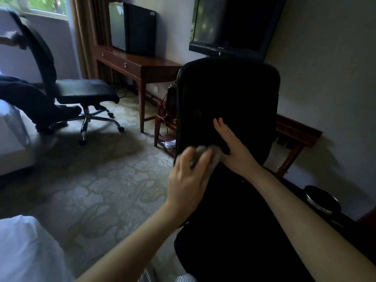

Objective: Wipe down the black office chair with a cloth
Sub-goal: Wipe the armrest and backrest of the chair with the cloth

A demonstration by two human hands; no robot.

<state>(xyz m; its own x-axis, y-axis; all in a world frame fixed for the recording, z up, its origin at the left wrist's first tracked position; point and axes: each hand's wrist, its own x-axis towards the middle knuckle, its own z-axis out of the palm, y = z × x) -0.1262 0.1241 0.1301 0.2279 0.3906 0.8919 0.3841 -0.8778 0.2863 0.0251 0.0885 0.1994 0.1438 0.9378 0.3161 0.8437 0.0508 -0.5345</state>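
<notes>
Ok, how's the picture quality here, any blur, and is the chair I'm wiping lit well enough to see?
Head view: the left hand and the grey cloth are motion-blurred, while the right hand is sharp; the black chair back is dim and nearly detailless; the only bright patch is the window at far left.

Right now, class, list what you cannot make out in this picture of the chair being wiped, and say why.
All in the head view:
Cloth: motion-blurred, mostly under the left hand; shape unclear.
Left fingers: blurred; gripping or pressing flat, cannot tell.
Chair: base hidden under its seat and the forearms; too dark to show dirt.
TV: top cut off by the frame.
</notes>
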